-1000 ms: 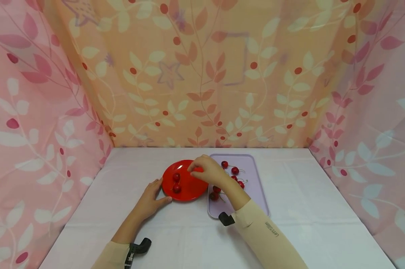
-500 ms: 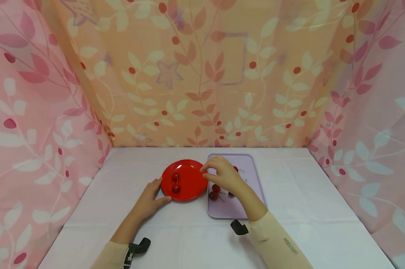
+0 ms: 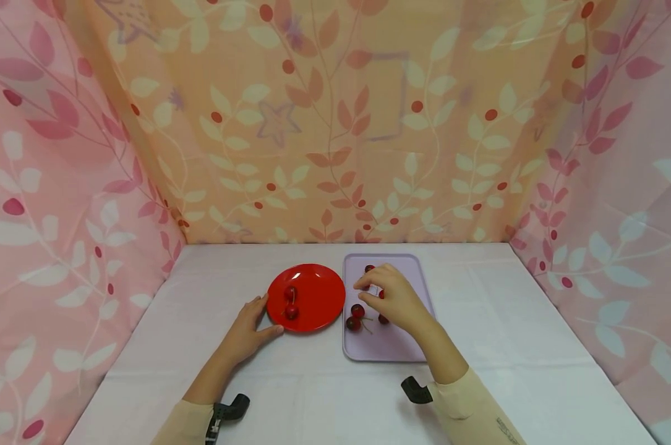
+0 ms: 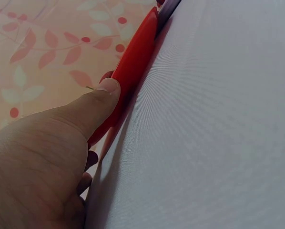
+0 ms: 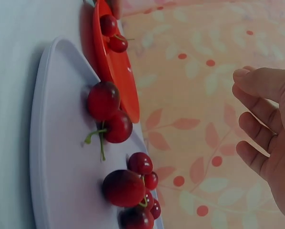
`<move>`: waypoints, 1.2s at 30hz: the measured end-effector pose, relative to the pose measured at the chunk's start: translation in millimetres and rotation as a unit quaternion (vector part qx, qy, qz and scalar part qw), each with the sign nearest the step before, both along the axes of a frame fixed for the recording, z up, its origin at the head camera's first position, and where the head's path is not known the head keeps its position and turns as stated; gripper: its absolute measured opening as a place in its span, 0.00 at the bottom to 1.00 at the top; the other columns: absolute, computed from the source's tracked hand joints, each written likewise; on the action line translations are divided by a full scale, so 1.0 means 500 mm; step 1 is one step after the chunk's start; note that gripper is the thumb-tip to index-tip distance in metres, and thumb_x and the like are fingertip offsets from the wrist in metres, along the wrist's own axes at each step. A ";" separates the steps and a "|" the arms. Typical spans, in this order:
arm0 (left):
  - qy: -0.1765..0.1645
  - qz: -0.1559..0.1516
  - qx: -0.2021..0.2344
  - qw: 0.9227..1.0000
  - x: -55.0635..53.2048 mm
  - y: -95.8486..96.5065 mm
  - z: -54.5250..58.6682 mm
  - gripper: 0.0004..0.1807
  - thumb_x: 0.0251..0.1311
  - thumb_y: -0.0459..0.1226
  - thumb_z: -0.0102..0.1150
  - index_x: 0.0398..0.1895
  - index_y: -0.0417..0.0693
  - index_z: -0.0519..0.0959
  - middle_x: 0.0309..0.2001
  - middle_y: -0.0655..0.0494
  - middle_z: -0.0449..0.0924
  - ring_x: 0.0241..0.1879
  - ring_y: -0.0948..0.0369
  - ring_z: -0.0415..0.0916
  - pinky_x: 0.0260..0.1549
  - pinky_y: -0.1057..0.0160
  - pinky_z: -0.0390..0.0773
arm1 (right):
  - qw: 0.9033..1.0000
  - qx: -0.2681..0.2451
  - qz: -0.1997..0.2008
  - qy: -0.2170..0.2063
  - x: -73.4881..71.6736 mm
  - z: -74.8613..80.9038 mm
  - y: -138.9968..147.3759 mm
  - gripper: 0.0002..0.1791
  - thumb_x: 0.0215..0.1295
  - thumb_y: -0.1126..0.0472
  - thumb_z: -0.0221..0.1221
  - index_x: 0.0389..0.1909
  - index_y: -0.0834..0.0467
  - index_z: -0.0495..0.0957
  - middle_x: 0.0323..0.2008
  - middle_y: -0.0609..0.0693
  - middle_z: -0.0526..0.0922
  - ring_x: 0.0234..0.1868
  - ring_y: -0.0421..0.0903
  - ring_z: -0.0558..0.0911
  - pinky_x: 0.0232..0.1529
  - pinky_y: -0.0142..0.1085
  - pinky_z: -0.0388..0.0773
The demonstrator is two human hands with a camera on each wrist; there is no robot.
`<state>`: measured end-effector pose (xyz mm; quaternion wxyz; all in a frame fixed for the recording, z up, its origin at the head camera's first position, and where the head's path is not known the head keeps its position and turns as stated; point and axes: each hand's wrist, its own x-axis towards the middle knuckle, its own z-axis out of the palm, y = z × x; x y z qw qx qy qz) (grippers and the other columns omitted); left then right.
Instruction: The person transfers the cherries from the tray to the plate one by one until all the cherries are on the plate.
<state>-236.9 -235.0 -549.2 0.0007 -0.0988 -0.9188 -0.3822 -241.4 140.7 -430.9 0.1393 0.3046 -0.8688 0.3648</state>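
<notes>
Two glossy red cherries (image 3: pixel 292 311) lie close together on the round red plate (image 3: pixel 318 315); stemmed dark-red cherries (image 3: pixel 354 323) sit on the lilac tray (image 3: pixel 368 347) beside it.

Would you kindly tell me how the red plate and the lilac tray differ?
The red plate is round, while the lilac tray is rectangular with rounded corners. The plate carries two cherries, whereas the tray carries more. The left hand touches the plate's rim; the right hand hovers over the tray. Both lie on the white tablecloth and bear cherries.
</notes>
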 end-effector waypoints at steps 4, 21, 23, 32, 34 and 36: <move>-0.004 0.003 -0.004 1.000 0.000 0.000 0.001 0.55 0.57 0.58 0.72 0.82 0.46 0.56 0.79 0.45 0.58 0.80 0.43 0.48 0.73 0.35 0.55 | 1.000 -0.005 -0.011 -0.004 0.007 -0.007 0.019 0.09 0.61 0.65 0.72 0.41 0.50 0.88 0.41 0.39 0.86 0.52 0.42 0.77 0.58 0.45 0.76; -0.009 0.008 -0.012 1.000 0.005 0.004 0.003 0.56 0.57 0.59 0.71 0.82 0.48 0.54 0.80 0.45 0.57 0.80 0.42 0.47 0.72 0.33 0.56 | 0.999 0.013 -0.035 -0.008 0.030 -0.038 0.042 0.10 0.59 0.64 0.73 0.38 0.47 0.87 0.38 0.38 0.86 0.46 0.42 0.78 0.51 0.40 0.79; -0.008 0.009 -0.015 1.000 0.005 0.003 0.002 0.56 0.56 0.59 0.71 0.83 0.50 0.54 0.80 0.45 0.57 0.80 0.42 0.46 0.71 0.33 0.56 | 0.999 0.015 -0.036 -0.017 0.030 -0.042 0.043 0.10 0.58 0.64 0.73 0.38 0.48 0.88 0.37 0.39 0.86 0.45 0.44 0.79 0.49 0.40 0.79; -0.002 0.009 -0.019 1.000 0.005 0.001 0.002 0.57 0.56 0.61 0.70 0.82 0.49 0.54 0.80 0.44 0.56 0.80 0.42 0.46 0.71 0.33 0.56 | 0.994 0.038 -0.039 -0.096 0.022 -0.079 0.044 0.07 0.60 0.64 0.72 0.38 0.54 0.88 0.37 0.41 0.85 0.43 0.51 0.81 0.46 0.39 0.80; -0.002 0.008 -0.017 1.000 0.005 0.001 0.001 0.56 0.56 0.61 0.70 0.82 0.49 0.54 0.80 0.44 0.57 0.80 0.41 0.46 0.71 0.32 0.55 | 0.992 0.046 -0.041 -0.113 0.021 -0.088 0.043 0.07 0.60 0.64 0.72 0.38 0.54 0.88 0.36 0.41 0.85 0.42 0.50 0.81 0.44 0.37 0.79; -0.001 0.006 -0.016 1.000 0.005 0.001 0.000 0.56 0.56 0.61 0.70 0.82 0.49 0.54 0.80 0.44 0.57 0.80 0.41 0.46 0.71 0.32 0.55 | 0.990 0.053 -0.043 -0.127 0.021 -0.097 0.043 0.06 0.59 0.64 0.72 0.38 0.54 0.88 0.34 0.40 0.85 0.40 0.48 0.81 0.42 0.36 0.79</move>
